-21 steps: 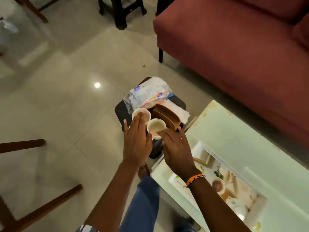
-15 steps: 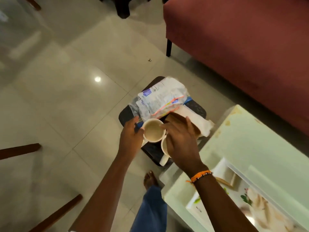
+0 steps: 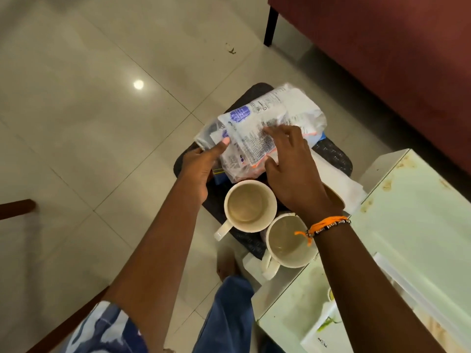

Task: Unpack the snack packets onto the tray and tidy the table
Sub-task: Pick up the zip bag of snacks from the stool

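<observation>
Both hands were on the clear plastic bag of snack packets (image 3: 257, 128), which lay on a dark tray (image 3: 334, 155) with its long axis running from lower left to upper right, the far end pointing toward the red sofa (image 3: 382, 59). Left hand (image 3: 201, 169) gripped the bag's near-left end, thumb pressed on top of the plastic and fingers hidden underneath. Right hand (image 3: 290, 171) rested on the bag's middle with fingers spread and curled, thumb pinching the lower edge by an orange strip; an orange thread bracelet (image 3: 326, 225) circled that wrist. The bag stretched away beyond both hands, so most of it lay forward of the fingertips.

Beneath the right palm a white napkin (image 3: 339, 179) spread over the tray. Nearer the body than the hands stood two cream mugs, one (image 3: 249, 205) just below the bag between the wrists, the other (image 3: 288, 240) under the right wrist, touching the first. To the right of the right arm lay the pale green table (image 3: 420, 212).

Packets inside bore a purple round emblem and blocks of small black print; none of the writing could be read.
</observation>
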Available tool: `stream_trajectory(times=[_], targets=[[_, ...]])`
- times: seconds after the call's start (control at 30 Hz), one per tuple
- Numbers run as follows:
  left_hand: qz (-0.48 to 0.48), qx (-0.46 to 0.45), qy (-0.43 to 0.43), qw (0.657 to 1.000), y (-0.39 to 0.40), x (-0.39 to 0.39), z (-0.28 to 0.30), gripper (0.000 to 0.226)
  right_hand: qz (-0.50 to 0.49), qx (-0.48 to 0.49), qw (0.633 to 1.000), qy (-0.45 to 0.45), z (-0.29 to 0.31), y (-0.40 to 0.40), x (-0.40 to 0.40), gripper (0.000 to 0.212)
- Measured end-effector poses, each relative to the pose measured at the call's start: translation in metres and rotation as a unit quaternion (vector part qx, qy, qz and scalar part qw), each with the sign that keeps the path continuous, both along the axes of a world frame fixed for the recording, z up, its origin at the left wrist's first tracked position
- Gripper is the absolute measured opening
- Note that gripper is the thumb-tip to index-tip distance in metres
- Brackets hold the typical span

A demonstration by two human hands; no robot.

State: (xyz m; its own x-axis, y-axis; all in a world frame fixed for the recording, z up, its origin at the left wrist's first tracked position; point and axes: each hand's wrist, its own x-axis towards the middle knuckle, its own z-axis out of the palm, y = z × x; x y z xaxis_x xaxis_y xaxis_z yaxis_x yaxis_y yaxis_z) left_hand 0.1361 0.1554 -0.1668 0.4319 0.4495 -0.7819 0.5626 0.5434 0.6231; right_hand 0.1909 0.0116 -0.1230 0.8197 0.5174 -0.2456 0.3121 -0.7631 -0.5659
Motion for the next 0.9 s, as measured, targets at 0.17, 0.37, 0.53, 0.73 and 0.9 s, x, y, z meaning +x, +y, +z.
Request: stream_trajectory(times=[0.17, 0.37, 0.53, 0.73, 0.9], targets=[[-0.008, 0.025, -0.028, 0.999, 0.004, 0.005, -0.001, 0.031, -0.023, 0.047, 0.998, 0.029, -0.001, -0.007, -0.002, 0.054], [-0.041, 0.096, -0.093, 0.99, 0.0, 0.019, 0.023, 0.03, -0.052, 0.095, 0.991, 0.073, 0.006, -0.019, -0.002, 0.055], [-0.043, 0.241, -0.211, 0.946, -0.017, 0.026, 0.061, 0.021, -0.102, 0.169, 0.975, 0.105, 0.027, -0.032, -0.005, 0.049], [-0.181, 0.41, -0.29, 0.846, -0.088, 0.003, 0.117, 0.035, -0.247, 0.386, 0.835, 0.304, 0.058, -0.08, -0.023, 0.045], [-0.356, 0.496, -0.339, 0.716, -0.18, -0.055, 0.136, 0.042, -0.305, 0.527, 0.705, 0.364, 0.08, -0.157, -0.053, 0.044]])
